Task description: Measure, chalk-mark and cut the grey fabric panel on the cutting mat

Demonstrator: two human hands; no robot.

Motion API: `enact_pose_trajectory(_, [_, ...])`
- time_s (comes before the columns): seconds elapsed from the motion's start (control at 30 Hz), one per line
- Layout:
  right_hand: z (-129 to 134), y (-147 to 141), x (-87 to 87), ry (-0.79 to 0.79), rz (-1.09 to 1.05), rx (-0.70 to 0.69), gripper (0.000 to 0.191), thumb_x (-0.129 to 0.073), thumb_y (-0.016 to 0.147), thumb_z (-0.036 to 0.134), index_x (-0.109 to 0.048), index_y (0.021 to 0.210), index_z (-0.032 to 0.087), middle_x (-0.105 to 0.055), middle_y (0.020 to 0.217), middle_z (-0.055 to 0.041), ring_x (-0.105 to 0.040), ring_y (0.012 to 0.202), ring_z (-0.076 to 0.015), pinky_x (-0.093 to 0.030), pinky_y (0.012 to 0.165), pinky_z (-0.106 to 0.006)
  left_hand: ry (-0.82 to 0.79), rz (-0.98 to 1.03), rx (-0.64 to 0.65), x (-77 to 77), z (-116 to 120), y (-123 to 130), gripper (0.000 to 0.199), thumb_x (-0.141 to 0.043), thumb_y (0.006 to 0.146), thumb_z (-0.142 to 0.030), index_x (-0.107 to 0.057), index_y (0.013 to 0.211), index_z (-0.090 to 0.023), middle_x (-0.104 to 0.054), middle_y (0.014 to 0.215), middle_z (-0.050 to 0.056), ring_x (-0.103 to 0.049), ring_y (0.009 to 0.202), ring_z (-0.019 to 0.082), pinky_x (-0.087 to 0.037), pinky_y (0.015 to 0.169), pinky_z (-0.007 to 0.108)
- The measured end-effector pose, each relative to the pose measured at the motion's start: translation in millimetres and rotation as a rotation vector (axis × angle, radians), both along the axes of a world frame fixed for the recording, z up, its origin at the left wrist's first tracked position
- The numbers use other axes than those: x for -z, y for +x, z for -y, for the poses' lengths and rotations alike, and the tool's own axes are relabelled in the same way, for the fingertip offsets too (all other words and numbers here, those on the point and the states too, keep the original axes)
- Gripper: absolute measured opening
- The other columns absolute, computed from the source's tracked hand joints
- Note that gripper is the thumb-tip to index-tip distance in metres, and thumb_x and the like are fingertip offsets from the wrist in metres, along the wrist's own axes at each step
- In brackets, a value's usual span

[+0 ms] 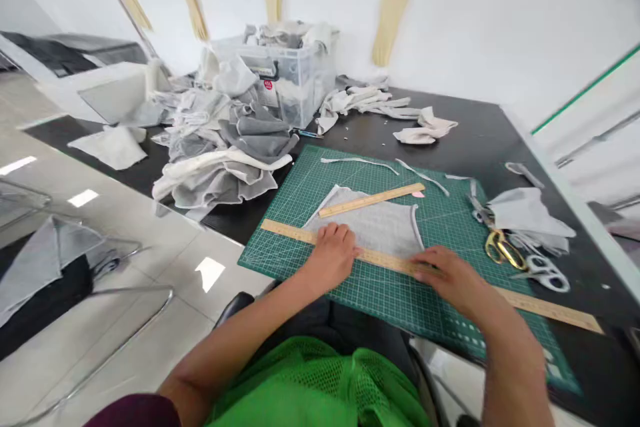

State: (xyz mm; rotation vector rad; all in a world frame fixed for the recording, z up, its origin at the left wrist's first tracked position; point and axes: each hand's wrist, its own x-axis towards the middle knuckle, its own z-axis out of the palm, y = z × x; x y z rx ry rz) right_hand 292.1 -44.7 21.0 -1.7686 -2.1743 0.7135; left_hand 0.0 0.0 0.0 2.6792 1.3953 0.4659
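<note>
A long wooden ruler [385, 261] lies across the green cutting mat [300, 267], over the near edge of a piece of light grey knit fabric [380, 230]. My left hand [333, 253] is closed on the ruler left of its middle, fingers curled and pressed down. Farther right, my right hand [447, 277] grips the same ruler, thumb and fingers together at its edge. On the fabric rests a shorter wooden ruler [373, 200], set at a slant. Thin cut strips of fabric [360, 161] lie behind it on the mat.
Gold-handled scissors [500, 248] and white-handled scissors [543, 273] lie at the right, near pale fabric [530, 217]. A fabric heap [215, 173] is on the left, before a clear plastic bin [300, 77]. Beige pieces [390, 27] hang on the wall. A chair [135, 290] stands at lower left.
</note>
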Motion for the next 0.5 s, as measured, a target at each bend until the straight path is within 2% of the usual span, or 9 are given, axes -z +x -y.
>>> enact_pose_trajectory(0.2, [-1,0,1.3,0.024,-0.008,0.0,0.028,-0.06,0.089,0.034,-0.076,0.106,0.019,-0.07,0.105,-0.0107,-0.065,0.101,-0.0264,-0.05,0.095,-0.04,-0.036,0.008,0.002,0.7,-2,0,0.017,-0.058,0.099,-0.034,-0.053,0.096,-0.019,-0.057,0.107,0.005,-0.048,0.102,0.026,-0.041,0.086,0.044])
enact_pose_trajectory(0.33, [2,-2,2.9,0.032,0.072,0.001,0.027,-0.058,0.09,0.031,-0.076,0.108,0.019,-0.07,0.107,-0.0112,-0.065,0.102,-0.0268,-0.049,0.095,-0.04,-0.052,0.016,0.021,-0.9,-2,-1,0.016,-0.059,0.099,-0.034,-0.054,0.096,-0.019,-0.057,0.107,0.005,-0.047,0.102,0.026,-0.041,0.084,0.043])
enact_pose_trajectory(0.43, [7,-16,-1.6,0.068,0.207,0.024,0.028,-0.06,0.091,0.031,-0.074,0.111,0.018,-0.071,0.11,-0.012,-0.065,0.101,-0.0292,-0.049,0.092,-0.043,-0.058,0.022,0.028,-1.6,-3,-1,0.015,-0.058,0.099,-0.034,-0.055,0.097,-0.019,-0.057,0.108,0.005,-0.047,0.103,0.026,-0.041,0.086,0.042])
enact_pose_trajectory(0.5, [10,-34,-8.0,0.147,0.312,0.058,0.032,-0.062,0.091,0.033,-0.071,0.118,0.018,-0.07,0.115,-0.013,-0.063,0.107,-0.0334,-0.047,0.094,-0.048,-0.065,0.028,0.025,-2.0,-3,-2,0.014,-0.058,0.099,-0.033,-0.055,0.097,-0.019,-0.057,0.108,0.005,-0.047,0.103,0.026,-0.041,0.086,0.042])
